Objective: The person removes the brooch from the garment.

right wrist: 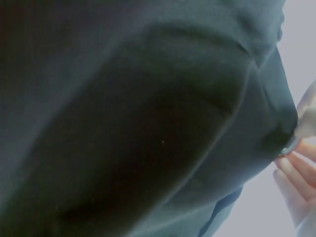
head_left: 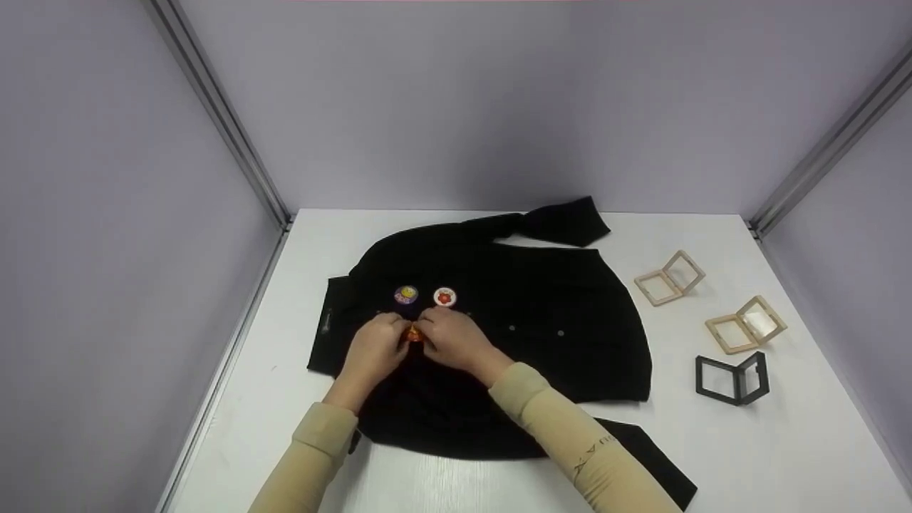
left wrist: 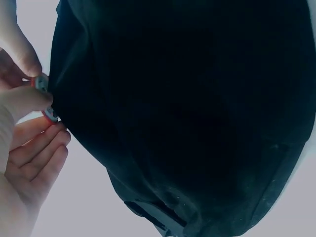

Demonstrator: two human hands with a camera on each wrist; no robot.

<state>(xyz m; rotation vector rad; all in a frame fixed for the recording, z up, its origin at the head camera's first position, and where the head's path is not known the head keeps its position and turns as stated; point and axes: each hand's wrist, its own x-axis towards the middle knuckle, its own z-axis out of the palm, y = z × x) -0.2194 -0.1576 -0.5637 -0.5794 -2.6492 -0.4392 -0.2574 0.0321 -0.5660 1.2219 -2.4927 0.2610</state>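
A black long-sleeved shirt point(head_left: 548, 285) lies spread on the table, its collar towards the left. Two round pin badges are on its chest: one purple and yellow point(head_left: 406, 294), one white with a red flower point(head_left: 444, 296). Just nearer to me, my left hand point(head_left: 375, 347) and right hand point(head_left: 456, 340) meet and pinch an orange pin badge point(head_left: 415, 333) between fingertips and thumbs. In the left wrist view the back of this badge point(left wrist: 41, 83) faces the raised shirt cloth point(left wrist: 173, 98), right at its edge. The fingers partly cover the badge and its pin.
On the right of the white table point(head_left: 805, 442) stand two light wooden folding frames, one farther back point(head_left: 659, 287) and one nearer point(head_left: 730, 335), and a black folding frame point(head_left: 718, 381). Grey walls enclose the back and sides. One shirt sleeve point(head_left: 652, 456) lies under my right forearm.
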